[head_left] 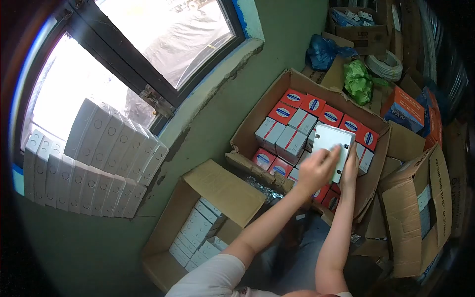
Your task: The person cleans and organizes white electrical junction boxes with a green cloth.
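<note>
Store corner, viewed from above. We note a window (163,29) at upper left, with rows of white boxes (99,158) stacked on its sill. Below us sits the big carton (257,116), packed tight with small red-and-white boxes (292,143). A second carton (222,185) at lower left holds plain white packs (198,232). Another open carton (420,198) stands to the right, with a green bag (358,81) and a blue bag (324,49) behind.

Over the big carton's near right corner we hold a flat white box (330,141), tilted and clear of the rows. Our left hand (316,171) curls over its lower face, gripping; our right hand (350,168) clasps its right edge.

We judge the step as handling this one box above the carton. Setting it down would call for a free gap. The rows beneath look full, and carton flaps crowd both sides.
</note>
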### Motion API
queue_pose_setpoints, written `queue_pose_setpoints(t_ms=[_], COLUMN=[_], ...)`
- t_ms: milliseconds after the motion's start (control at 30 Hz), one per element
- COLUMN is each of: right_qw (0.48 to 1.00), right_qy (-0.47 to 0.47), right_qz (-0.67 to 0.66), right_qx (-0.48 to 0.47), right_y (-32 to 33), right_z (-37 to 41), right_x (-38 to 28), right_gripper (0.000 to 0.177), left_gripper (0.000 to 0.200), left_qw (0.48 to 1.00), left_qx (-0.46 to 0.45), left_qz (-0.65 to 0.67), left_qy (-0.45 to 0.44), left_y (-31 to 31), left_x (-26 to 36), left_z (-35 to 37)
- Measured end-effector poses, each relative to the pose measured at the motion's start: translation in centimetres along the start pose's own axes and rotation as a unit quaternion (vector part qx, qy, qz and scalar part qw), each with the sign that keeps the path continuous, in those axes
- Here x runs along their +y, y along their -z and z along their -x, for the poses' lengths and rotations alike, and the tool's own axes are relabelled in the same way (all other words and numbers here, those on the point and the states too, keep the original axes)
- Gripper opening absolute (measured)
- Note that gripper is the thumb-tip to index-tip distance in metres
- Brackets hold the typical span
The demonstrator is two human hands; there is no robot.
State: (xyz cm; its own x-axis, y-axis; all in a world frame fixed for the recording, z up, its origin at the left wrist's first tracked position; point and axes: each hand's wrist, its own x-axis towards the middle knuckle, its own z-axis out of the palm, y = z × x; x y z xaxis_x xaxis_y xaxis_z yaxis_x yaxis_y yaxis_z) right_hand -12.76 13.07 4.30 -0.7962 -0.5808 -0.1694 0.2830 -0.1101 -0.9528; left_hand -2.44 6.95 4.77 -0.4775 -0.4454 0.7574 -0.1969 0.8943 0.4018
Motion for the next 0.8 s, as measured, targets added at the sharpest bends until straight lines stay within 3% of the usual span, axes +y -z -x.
queue_pose_setpoints(t_ms=[67,133,200,267,333,433,467,533,667,733,767,800], right_qw=[1.0,0.999,0.998,0.999,0.998,0.996,0.995,0.995,0.992,0.994,0.987,0.983], right_qy=[0.007,0.004,-0.006,-0.014,-0.004,0.006,0.012,0.019,0.035,0.024,0.08,0.073], right_qz=[-0.01,-0.029,-0.056,0.023,-0.035,0.059,0.054,0.066,0.109,0.09,0.119,0.146], right_qx=[0.013,0.015,0.009,0.017,0.046,-0.061,-0.081,-0.074,-0.052,-0.064,-0.068,-0.085], right_y=[-0.3,-0.5,-0.3,0.9,0.5,0.4,0.0,-0.6,-0.9,-0.3,-0.2,0.0], right_z=[0.2,0.3,-0.2,-0.8,-0.6,-0.3,0.0,0.1,0.2,0.1,-0.3,-0.2], right_x=[-0.2,0.0,0.4,1.3,1.4,0.8,0.6,0.6,0.4,0.9,1.6,1.4], right_gripper=[0.062,0.062,0.062,0.061,0.06,0.059,0.057,0.054,0.051,0.05,0.048,0.047], left_gripper=[0.039,0.037,0.037,0.037,0.038,0.037,0.036,0.035,0.039,0.039,0.039,0.034], left_qw=[0.995,0.991,0.997,1.0,0.999,1.0,0.997,0.988,0.998,0.998,0.998,0.996], left_qx=[0.011,0.024,0.02,0.013,0.017,0.022,0.026,0.041,0.021,0.019,0.019,0.041], left_qz=[-0.021,-0.041,0.007,0.025,0.037,0.004,-0.011,-0.008,0.038,0.024,0.017,0.032], left_qy=[0.102,0.125,0.068,0.009,-0.021,0.02,0.072,0.148,0.053,0.058,0.059,0.078], left_y=[0.2,-0.4,-0.8,-1.0,-0.4,0.3,0.3,0.2,-0.1,0.1,0.3,0.4], left_x=[-1.8,-2.6,-1.0,2.0,2.4,-0.1,-1.1,-1.8,0.7,0.1,-0.5,-1.2], left_z=[-0.5,0.0,0.5,0.7,0.0,-0.2,-0.3,-0.4,0.1,0.0,-0.1,-0.3])
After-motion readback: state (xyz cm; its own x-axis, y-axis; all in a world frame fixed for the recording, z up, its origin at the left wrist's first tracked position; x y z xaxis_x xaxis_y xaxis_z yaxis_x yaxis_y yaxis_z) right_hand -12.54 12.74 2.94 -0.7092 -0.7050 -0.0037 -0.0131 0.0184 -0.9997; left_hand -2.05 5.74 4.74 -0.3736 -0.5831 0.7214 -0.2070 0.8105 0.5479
